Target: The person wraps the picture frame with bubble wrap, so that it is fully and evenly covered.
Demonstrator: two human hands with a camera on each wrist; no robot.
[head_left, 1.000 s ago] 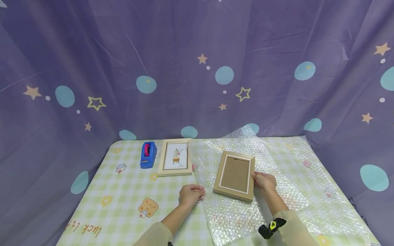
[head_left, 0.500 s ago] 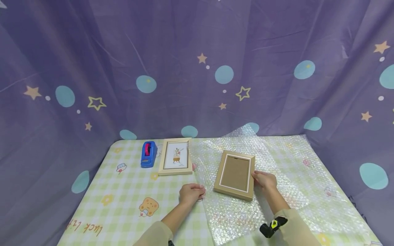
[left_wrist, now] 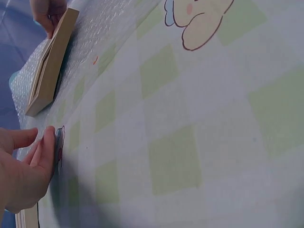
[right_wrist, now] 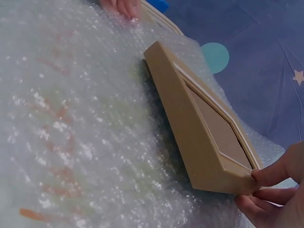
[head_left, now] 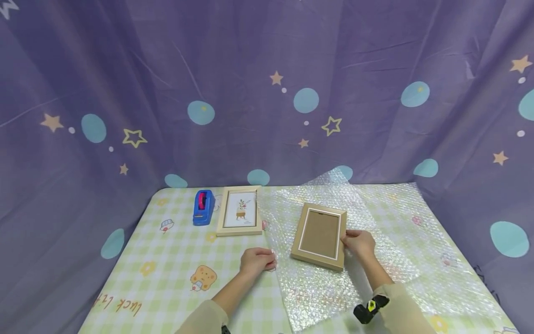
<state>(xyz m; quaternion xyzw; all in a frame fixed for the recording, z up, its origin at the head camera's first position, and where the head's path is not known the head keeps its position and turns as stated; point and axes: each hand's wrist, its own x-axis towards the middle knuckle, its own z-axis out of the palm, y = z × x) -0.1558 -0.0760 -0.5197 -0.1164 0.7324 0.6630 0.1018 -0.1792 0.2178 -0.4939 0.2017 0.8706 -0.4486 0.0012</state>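
Note:
A wooden photo frame is back side up over the bubble wrap, its brown backing board showing. My right hand pinches its right edge, thumb above and fingers below, as the right wrist view shows. The frame looks tilted, with a dark gap under one side in that view. My left hand is by the left edge of the bubble wrap, low over the tablecloth. In the left wrist view its thumb and fingers are loosely bent with a gap between them, and I see nothing held there.
A second photo frame, with a potted flower picture, lies face up at the back, beside a blue tape dispenser. Bubble wrap spreads across the right of the checked tablecloth. A purple curtain hangs behind the table.
My left hand has shifted slightly left, and the head view has moved a little. The frame in my right hand stays almost in place.

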